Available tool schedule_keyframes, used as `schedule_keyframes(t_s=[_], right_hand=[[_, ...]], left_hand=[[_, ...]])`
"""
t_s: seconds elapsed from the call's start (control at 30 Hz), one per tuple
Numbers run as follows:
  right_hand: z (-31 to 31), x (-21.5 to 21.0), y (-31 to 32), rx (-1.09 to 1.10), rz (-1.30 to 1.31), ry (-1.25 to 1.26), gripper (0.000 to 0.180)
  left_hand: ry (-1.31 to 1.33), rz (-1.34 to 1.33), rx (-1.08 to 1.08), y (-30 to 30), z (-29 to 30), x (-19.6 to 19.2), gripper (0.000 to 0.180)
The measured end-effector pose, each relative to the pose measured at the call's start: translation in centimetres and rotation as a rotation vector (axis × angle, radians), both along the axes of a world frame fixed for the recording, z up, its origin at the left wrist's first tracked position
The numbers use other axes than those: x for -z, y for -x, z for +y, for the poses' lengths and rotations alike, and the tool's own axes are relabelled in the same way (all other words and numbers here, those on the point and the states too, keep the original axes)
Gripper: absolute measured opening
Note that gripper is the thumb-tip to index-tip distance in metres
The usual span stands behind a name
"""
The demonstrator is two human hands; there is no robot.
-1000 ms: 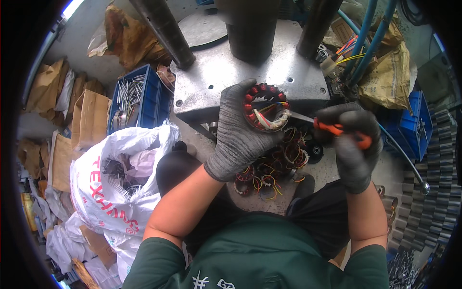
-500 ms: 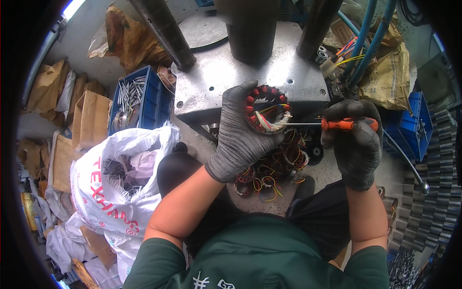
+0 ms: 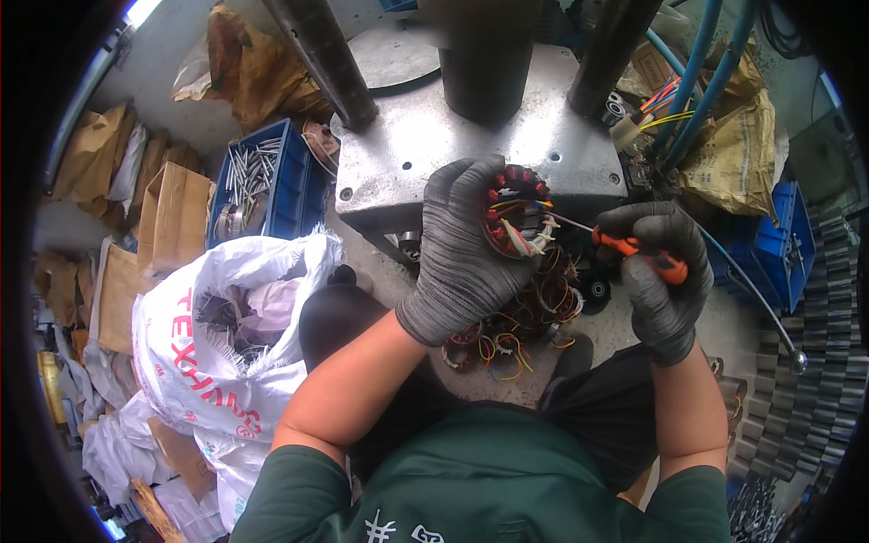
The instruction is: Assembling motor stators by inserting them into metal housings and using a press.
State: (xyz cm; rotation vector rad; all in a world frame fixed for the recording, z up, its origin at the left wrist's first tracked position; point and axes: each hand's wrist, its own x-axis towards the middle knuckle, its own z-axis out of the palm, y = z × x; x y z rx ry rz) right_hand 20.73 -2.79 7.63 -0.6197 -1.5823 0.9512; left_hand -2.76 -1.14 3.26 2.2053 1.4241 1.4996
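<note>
My left hand [image 3: 466,244], in a grey knit glove, grips a ring-shaped motor stator [image 3: 493,201] with red copper windings, held up at the front edge of the metal press table. Yellow, red and white wires cross the ring's opening. My right hand [image 3: 665,281], gloved too, is closed round the orange handle of a screwdriver [image 3: 672,268]. Its thin shaft slants up to the left, and the tip meets the stator's right rim by the wires. Whether the tip touches a wire is too small to tell. More wound stators [image 3: 507,339] with loose wires lie below, between my legs.
The steel press table [image 3: 398,185] carries thick dark columns [image 3: 321,63]. At left stand a blue bin [image 3: 299,195] of metal shafts and a white woven sack [image 3: 172,335]. To the right are blue hoses [image 3: 697,81], a blue crate [image 3: 778,240] and stacked metal parts [image 3: 806,353].
The stator has turned in my left hand and shifted slightly right. The screwdriver has gone from level to slanting, handle lower, its tip now higher on the ring's right side.
</note>
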Motion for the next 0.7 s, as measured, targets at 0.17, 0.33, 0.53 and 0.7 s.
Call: schedule_keyframes(t_s=[0.17, 0.33, 0.53, 0.7], right_hand=[[-0.9, -1.1, 0.5, 0.170, -0.367, -0.296, 0.038], [-0.5, -1.9, 1.1, 0.229, -0.478, -0.544, 0.040], [-0.7, -1.0, 1.0, 0.195, -0.408, -0.450, 0.049], [0.5, 0.6, 0.9, 0.298, -0.351, -0.484, 0.051]], left_hand=[[0.065, -0.032, 0.003, 0.0, -0.2, -0.4, 0.096], [0.061, 0.007, -0.047, 0.0, -0.3, -0.3, 0.093], [0.020, 0.050, -0.065, 0.5, 0.2, 0.4, 0.089], [0.021, 0.018, -0.073, 0.2, 0.3, 0.3, 0.092]])
